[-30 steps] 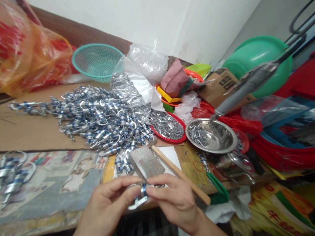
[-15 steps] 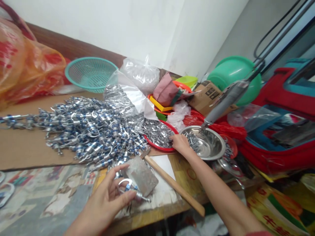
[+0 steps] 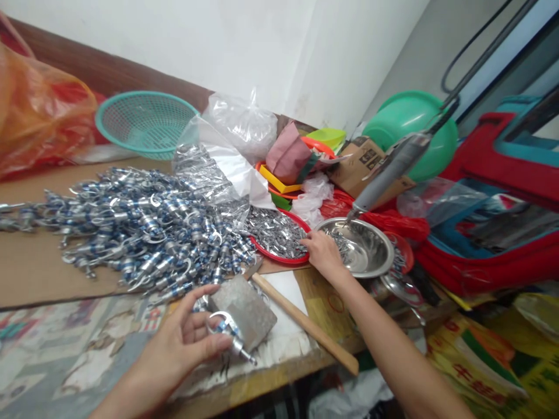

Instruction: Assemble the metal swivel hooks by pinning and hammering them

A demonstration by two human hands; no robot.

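Note:
My left hand (image 3: 181,343) pinches a small silver-and-blue metal clasp (image 3: 229,336) between thumb and fingers, right beside a grey metal block (image 3: 244,308) near the table's front edge. My right hand (image 3: 322,253) reaches out to the rim between the red tray of small silver parts (image 3: 279,233) and the steel bowl (image 3: 367,250) that holds more small metal pieces; its fingertips are curled down and I cannot see what they touch. A big heap of the same silver-and-blue clasps (image 3: 131,227) lies on cardboard to the left.
A wooden-handled hammer (image 3: 305,323) lies beside the block. At the back stand a teal mesh basket (image 3: 144,122), clear plastic bags (image 3: 244,125), a cardboard box (image 3: 367,163) and a green basin (image 3: 410,125). A grey hanging tool (image 3: 388,169) points into the bowl. Red and blue stools (image 3: 493,233) crowd the right.
A second ago both hands held the clasp together at the front. My right hand has let go and reached to the tray and bowl; my left keeps the clasp by the block.

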